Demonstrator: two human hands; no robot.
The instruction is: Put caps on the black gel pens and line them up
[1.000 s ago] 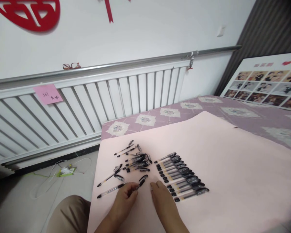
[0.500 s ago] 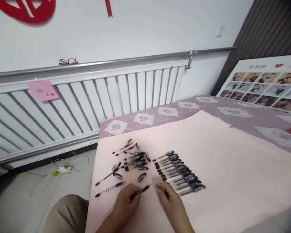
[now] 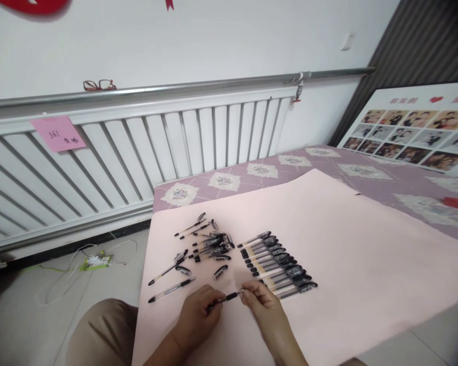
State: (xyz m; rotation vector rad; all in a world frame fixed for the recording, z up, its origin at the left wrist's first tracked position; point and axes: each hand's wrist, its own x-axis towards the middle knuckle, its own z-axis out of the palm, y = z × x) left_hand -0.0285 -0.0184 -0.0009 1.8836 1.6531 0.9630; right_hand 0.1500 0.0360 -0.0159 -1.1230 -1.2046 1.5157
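My left hand (image 3: pixel 200 310) is closed around an uncapped black gel pen (image 3: pixel 232 296), whose dark grip points to the right. My right hand (image 3: pixel 262 302) pinches at the pen's tip; whether a small piece sits between those fingertips is hidden. Beyond my right hand lies a slanting row of capped pens (image 3: pixel 277 264), side by side. A loose pile of uncapped pens and caps (image 3: pixel 211 246) is scattered beyond my left hand. One separate cap (image 3: pixel 220 272) rests between the pile and my hands, and an uncapped pen (image 3: pixel 171 290) lies to the left.
Pink paper (image 3: pixel 347 264) covers much of the purple patterned surface (image 3: pixel 257 170). Behind it runs a white radiator (image 3: pixel 198 137) with a pipe, where glasses (image 3: pixel 99 85) rest. A power strip (image 3: pixel 96 261) with cables lies on the floor. A photo board (image 3: pixel 412 127) leans at right.
My right hand has moved left and its fingers have come onto the tip of the pen in my left hand. The camera view has shifted slightly.
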